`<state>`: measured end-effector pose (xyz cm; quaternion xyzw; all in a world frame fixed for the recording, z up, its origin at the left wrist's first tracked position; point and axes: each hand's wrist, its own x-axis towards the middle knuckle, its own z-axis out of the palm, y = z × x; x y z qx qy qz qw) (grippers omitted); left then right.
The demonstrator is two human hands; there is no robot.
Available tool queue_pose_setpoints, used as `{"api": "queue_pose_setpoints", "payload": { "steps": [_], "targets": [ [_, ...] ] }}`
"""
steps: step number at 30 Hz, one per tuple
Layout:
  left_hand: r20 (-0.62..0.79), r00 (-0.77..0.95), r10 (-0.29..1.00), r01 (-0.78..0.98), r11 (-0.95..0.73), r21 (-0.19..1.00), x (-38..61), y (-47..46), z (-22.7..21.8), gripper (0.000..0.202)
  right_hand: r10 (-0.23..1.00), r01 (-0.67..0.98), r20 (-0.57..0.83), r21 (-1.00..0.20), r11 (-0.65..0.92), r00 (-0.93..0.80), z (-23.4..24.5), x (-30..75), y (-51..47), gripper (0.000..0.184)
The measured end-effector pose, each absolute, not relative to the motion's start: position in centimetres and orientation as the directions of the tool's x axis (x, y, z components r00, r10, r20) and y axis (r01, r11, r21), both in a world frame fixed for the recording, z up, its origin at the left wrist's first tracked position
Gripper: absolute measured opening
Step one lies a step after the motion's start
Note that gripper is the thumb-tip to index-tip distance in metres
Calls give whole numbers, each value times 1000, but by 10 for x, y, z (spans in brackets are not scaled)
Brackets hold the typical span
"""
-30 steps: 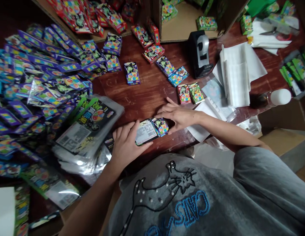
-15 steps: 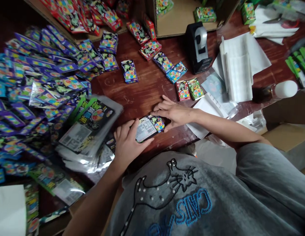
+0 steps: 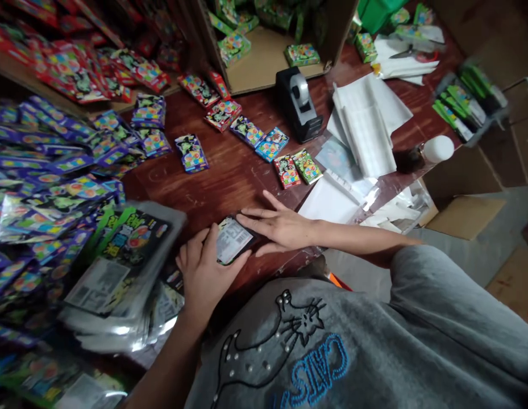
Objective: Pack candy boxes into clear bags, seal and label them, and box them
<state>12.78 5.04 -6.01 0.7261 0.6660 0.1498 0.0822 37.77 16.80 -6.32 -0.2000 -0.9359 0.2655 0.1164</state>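
Right hand [image 3: 289,228] moved nearer left hand [image 3: 207,270], grip spread; left clasps packet [image 3: 233,240]; reddish table [image 3: 229,179], grey floor [image 3: 500,234].

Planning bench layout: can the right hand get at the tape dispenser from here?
Probably yes, with a forward reach: nothing tall stands between the right hand and the tape dispenser, just a low red box and green box. It's at the packet, though.

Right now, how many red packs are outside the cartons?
4 visible: leftmost pack left of tape dispenser, second pack right of it, third pack below both, fourth pack beside a green pack. Others may be hidden.
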Motion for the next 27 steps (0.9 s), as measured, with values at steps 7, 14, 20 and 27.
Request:
{"api": "queue_pose_setpoints", "payload": {
  "steps": [7, 14, 20, 27],
  "targets": [
    [55, 166, 985, 952, -175, 251, 122, 50, -52, 85, 483, 468, -83, -432, 771, -872, -31, 486, 282, 120],
    [-65, 78, 995, 960, -57, 274, 123, 50, -54, 87, 441, 482, -197, -388, 786, -876, -41, 489, 324, 111],
    [-50, 71, 996, 954, -53, 295, 125, 50, -56, 89, 442, 444, -89, -334, 831, -893, -59, 462, 311, 108],
    [-17, 46, 999, 936, -37, 350, 134, 45, -58, 93, 515, 497, -17, -291, 817, -857, -55, 435, 290, 93]
  ]
}}
